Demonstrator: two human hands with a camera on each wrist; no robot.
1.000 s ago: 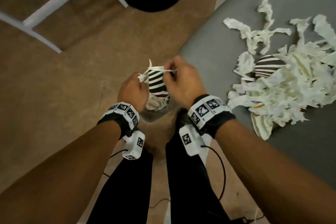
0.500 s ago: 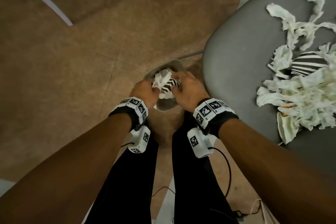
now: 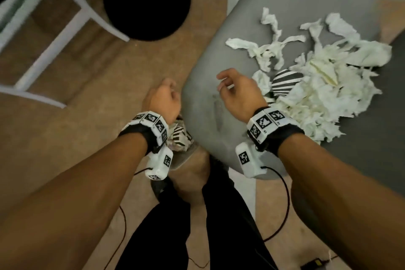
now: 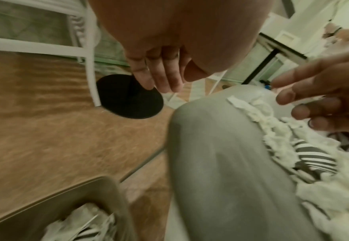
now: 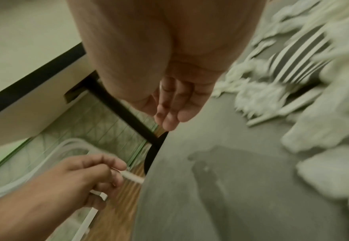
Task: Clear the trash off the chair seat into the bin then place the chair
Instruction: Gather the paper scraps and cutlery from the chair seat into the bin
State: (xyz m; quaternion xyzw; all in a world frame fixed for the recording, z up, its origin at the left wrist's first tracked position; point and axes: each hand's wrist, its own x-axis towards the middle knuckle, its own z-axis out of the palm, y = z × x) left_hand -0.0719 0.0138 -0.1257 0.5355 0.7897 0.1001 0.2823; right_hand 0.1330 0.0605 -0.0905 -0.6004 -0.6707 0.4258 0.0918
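The grey chair seat carries a heap of torn white paper with a black-and-white striped cup half buried in it. A small grey bin stands on the floor by the seat's near edge, holding striped trash and crumpled paper. My left hand hovers above the bin, fingers relaxed and empty. Over the bare near part of the seat, my right hand hangs with loose fingers, a short way left of the cup. The left wrist view shows the bin rim and both empty hands.
A black round base and a white frame stand on the brown floor beyond the bin. My legs in black trousers are below, with thin cables trailing on the floor beside them.
Both hands carried the striped cup and paper down into the bin, let go of them and rose. My right hand has swung over the seat towards the paper heap.
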